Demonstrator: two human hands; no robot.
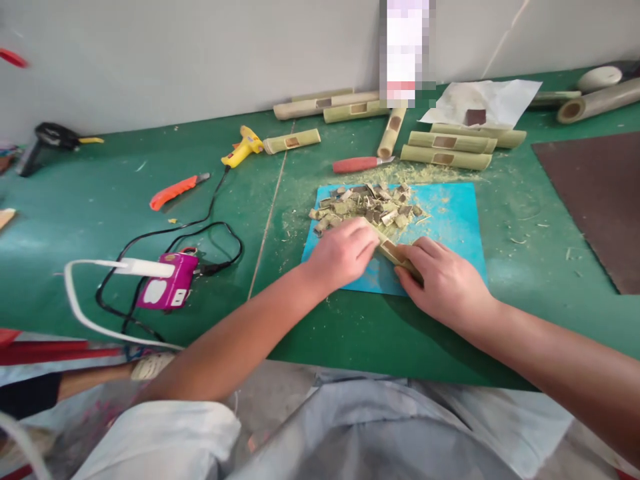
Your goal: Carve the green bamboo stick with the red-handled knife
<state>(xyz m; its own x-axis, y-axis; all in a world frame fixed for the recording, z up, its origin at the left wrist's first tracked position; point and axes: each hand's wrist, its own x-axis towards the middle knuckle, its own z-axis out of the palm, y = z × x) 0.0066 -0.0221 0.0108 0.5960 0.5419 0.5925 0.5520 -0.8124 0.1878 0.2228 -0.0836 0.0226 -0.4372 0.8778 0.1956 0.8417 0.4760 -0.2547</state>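
Both hands grip a bamboo tube (pixel 391 251) that has a rectangular opening cut in its side. It slants across a blue mat (pixel 450 207). My left hand (pixel 345 250) is closed around its far left end, fingers curled. My right hand (pixel 440 277) wraps the near right end, with the thumb underneath and fingers on top beside the opening. A pile of bamboo chips and shavings (pixel 370 203) lies on the mat just beyond my left hand. Behind the mat rests a knife with a red handle (pixel 356 165). The tube's two ends are mostly hidden by my hands.
Several cut bamboo tubes (pixel 445 159) lie along the back. To the left are a yellow glue gun (pixel 243 148), an orange utility knife (pixel 175 192) and a purple power adapter (pixel 169 283) with looping cords. A dark brown board (pixel 600 193) covers the right side.
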